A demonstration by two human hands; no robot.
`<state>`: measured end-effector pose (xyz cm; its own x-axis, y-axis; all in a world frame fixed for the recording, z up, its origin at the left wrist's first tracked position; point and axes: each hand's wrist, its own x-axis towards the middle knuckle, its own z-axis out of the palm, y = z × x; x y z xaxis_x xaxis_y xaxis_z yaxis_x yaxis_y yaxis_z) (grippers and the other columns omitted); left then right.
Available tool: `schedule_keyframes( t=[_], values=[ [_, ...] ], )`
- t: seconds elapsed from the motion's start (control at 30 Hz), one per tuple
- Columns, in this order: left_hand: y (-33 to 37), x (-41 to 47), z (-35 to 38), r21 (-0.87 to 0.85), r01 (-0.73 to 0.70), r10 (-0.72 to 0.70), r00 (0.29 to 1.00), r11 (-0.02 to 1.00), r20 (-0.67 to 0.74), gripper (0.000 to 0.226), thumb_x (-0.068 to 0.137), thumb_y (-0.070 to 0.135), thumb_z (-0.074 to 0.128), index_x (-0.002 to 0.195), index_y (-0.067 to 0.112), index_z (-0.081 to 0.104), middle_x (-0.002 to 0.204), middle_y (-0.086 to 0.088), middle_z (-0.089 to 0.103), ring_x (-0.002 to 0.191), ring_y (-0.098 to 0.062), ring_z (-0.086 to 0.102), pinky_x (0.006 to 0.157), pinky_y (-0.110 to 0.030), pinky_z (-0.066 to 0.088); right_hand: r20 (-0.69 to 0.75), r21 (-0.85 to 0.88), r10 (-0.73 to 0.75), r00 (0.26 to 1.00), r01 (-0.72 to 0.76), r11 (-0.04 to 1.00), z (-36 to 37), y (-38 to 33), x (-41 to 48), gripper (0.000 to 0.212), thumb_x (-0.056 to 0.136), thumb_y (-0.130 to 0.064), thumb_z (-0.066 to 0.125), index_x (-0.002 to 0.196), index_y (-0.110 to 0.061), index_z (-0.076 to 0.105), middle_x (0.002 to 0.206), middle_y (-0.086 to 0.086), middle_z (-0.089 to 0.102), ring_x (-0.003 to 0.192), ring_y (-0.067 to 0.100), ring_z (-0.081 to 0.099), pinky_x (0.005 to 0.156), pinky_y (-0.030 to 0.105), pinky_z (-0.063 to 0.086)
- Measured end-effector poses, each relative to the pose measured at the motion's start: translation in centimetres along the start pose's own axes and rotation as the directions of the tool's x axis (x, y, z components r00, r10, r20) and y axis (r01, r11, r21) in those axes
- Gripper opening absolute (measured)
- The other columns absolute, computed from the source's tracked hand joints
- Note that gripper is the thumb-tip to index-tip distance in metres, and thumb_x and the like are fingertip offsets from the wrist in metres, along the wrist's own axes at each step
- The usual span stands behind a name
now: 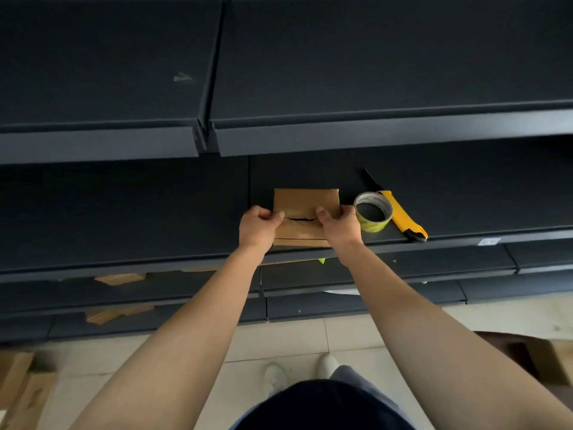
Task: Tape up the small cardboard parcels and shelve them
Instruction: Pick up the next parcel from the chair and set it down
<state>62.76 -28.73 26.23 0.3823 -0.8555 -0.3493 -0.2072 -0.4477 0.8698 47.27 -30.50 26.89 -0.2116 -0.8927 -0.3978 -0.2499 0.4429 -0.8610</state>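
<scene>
A small brown cardboard parcel [305, 201] lies near the front edge of the dark middle shelf [124, 212]. Its top flaps meet along a seam with a narrow dark gap in the middle. My left hand [259, 226] grips the parcel's left side, thumb on top by the seam. My right hand [339, 225] grips the right side the same way. Just right of the parcel stands a yellow-green roll of tape [373, 211], and a yellow utility knife [400, 214] with its blade out lies behind it.
An empty dark shelf [372, 72] juts out above. Lower shelves hold flat cardboard pieces [119, 278] and a scrap of green tape [321, 260]. Cardboard boxes sit on the tiled floor at the bottom left [18, 386] and right [545, 358].
</scene>
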Motion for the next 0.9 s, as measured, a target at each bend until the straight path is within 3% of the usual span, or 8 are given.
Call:
schedule_keyframes(
  t=[0.1, 0.2, 0.3, 0.5, 0.67, 0.73, 0.83, 0.9],
  values=[
    [0.0, 0.0, 0.0, 0.011, 0.003, -0.003, 1.000, 1.000, 0.010, 0.027, 0.086, 0.035, 0.067, 0.096, 0.012, 0.056, 0.098, -0.004, 0.061, 0.089, -0.019, 0.060, 0.079, -0.034, 0.053, -0.013, -0.005, 0.000, 1.000, 0.000, 1.000, 0.2, -0.3, -0.2, 0.060, 0.087, -0.039, 0.065, 0.133, -0.010, 0.038, 0.113, 0.001, 0.054, 0.093, 0.015, 0.051, 0.079, 0.025, 0.039],
    [0.5, -0.4, 0.6, 0.027, 0.033, -0.033, 0.999, 0.999, -0.001, 0.054, 0.077, 0.051, 0.070, 0.109, 0.011, 0.052, 0.101, 0.001, 0.055, 0.092, -0.017, 0.055, 0.075, -0.029, 0.043, -0.014, -0.039, -0.018, 1.000, 0.018, 0.999, 0.6, -0.3, -0.5, 0.070, 0.083, -0.040, 0.070, 0.134, -0.007, 0.036, 0.122, 0.005, 0.054, 0.105, 0.021, 0.055, 0.083, 0.027, 0.042],
    [0.9, -0.7, 1.6, 0.023, 0.057, -0.057, 0.998, 0.998, -0.025, 0.076, 0.071, 0.049, 0.077, 0.125, 0.008, 0.043, 0.119, -0.004, 0.054, 0.105, -0.021, 0.056, 0.087, -0.034, 0.049, -0.010, -0.114, -0.035, 0.999, 0.034, 0.993, 0.8, -0.3, -0.5, 0.071, 0.082, -0.040, 0.071, 0.132, -0.006, 0.035, 0.130, 0.011, 0.050, 0.115, 0.027, 0.053, 0.091, 0.032, 0.046],
    [0.6, -0.8, 2.6, -0.040, 0.072, -0.076, 0.992, 0.997, -0.100, 0.069, 0.072, 0.035, 0.081, 0.124, 0.008, 0.045, 0.119, -0.008, 0.058, 0.105, -0.024, 0.059, 0.088, -0.033, 0.050, 0.022, -0.179, -0.065, 0.998, 0.068, 0.981, 0.7, -0.2, -0.3, 0.062, 0.083, -0.038, 0.070, 0.125, -0.007, 0.037, 0.130, 0.012, 0.048, 0.113, 0.029, 0.054, 0.090, 0.037, 0.048],
    [0.2, -1.0, 3.2, -0.106, 0.061, -0.079, 0.981, 0.992, -0.176, 0.051, 0.076, 0.034, 0.077, 0.114, 0.010, 0.051, 0.093, 0.005, 0.059, 0.083, -0.014, 0.058, 0.064, -0.017, 0.042, 0.058, -0.223, -0.081, 0.995, 0.092, 0.970, 0.0, -0.2, 0.1, 0.055, 0.087, -0.037, 0.065, 0.125, -0.006, 0.039, 0.127, 0.012, 0.050, 0.110, 0.030, 0.055, 0.080, 0.031, 0.043],
    [0.1, -1.2, 3.4, -0.127, 0.054, -0.079, 0.975, 0.990, -0.207, 0.045, 0.078, 0.033, 0.076, 0.110, 0.011, 0.053, 0.083, 0.011, 0.055, 0.073, -0.006, 0.056, 0.056, -0.013, 0.038, 0.116, -0.264, -0.060, 0.991, 0.089, 0.961, -0.8, -0.7, 0.7, 0.050, 0.089, -0.036, 0.063, 0.123, -0.006, 0.042, 0.115, 0.009, 0.056, 0.099, 0.026, 0.057, 0.074, 0.029, 0.043],
    [0.1, -1.3, 3.7, -0.110, 0.043, -0.067, 0.970, 0.993, -0.233, 0.046, 0.078, 0.033, 0.076, 0.112, 0.010, 0.054, 0.082, 0.011, 0.056, 0.072, -0.004, 0.055, 0.059, -0.014, 0.040, 0.123, -0.418, -0.115, 0.986, 0.157, 0.895, -2.9, -1.5, 1.8, 0.021, 0.094, -0.027, 0.055, 0.097, -0.006, 0.058, 0.088, 0.008, 0.060, 0.084, 0.025, 0.058, 0.063, 0.027, 0.038],
    [0.2, -1.4, 3.8, -0.081, 0.039, -0.058, 0.968, 0.996, -0.242, 0.047, 0.079, 0.034, 0.075, 0.113, 0.010, 0.053, 0.087, 0.007, 0.057, 0.079, -0.013, 0.057, 0.068, -0.020, 0.043, 0.027, -0.478, -0.243, 0.970, 0.226, 0.849, -4.9, -1.6, 2.6, 0.021, 0.094, -0.016, 0.050, 0.080, -0.004, 0.060, 0.078, 0.010, 0.063, 0.086, 0.033, 0.062, 0.058, 0.024, 0.039]
  ],
)
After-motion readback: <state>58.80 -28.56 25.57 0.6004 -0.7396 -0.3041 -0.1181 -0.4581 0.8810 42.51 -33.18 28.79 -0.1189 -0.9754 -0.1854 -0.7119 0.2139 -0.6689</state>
